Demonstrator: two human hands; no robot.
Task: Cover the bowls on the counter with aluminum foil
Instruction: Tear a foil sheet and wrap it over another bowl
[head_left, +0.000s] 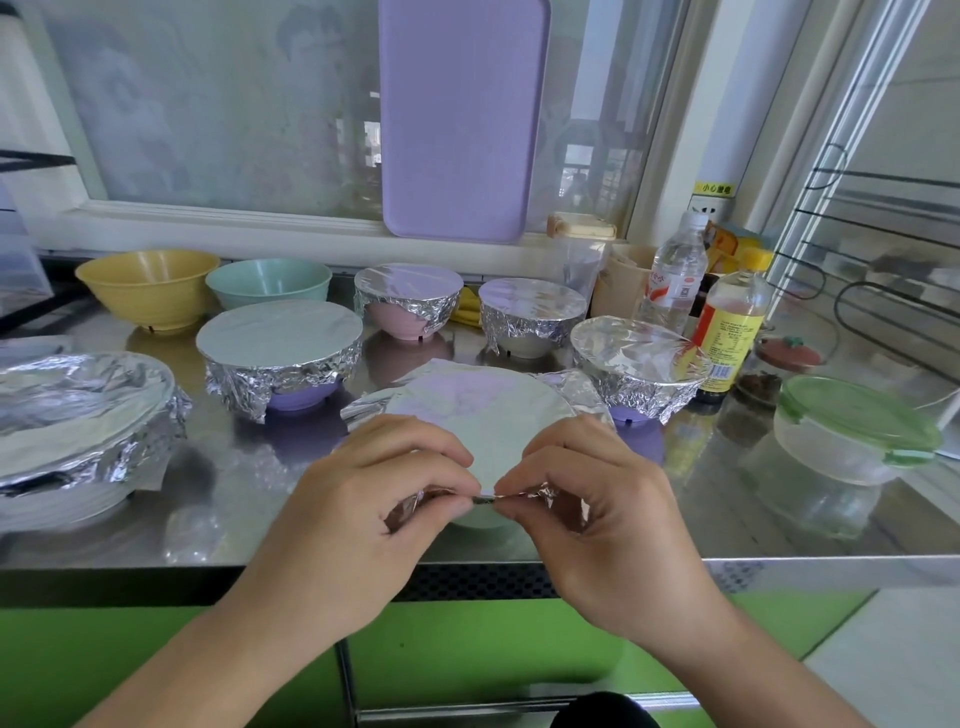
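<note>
A sheet of aluminum foil (478, 410) lies over a pale bowl (480, 519) at the front of the steel counter (649, 499). My left hand (384, 493) and my right hand (587, 493) pinch the foil's near edge at the bowl's rim, fingertips almost touching. Several bowls stand wrapped in foil: a large white one (78, 415) at the left, a purple one (280, 353), a pink one (408, 296), a white one (530, 314) and another purple one (639, 364). A yellow bowl (148, 286) and a teal bowl (267, 280) at the back left are uncovered.
A clear container with a green lid (852, 431) sits at the right. A water bottle (675, 275), a yellow-capped bottle (732, 332) and jars crowd the back right. A purple cutting board (460, 119) leans on the window. The counter's front edge runs just below my hands.
</note>
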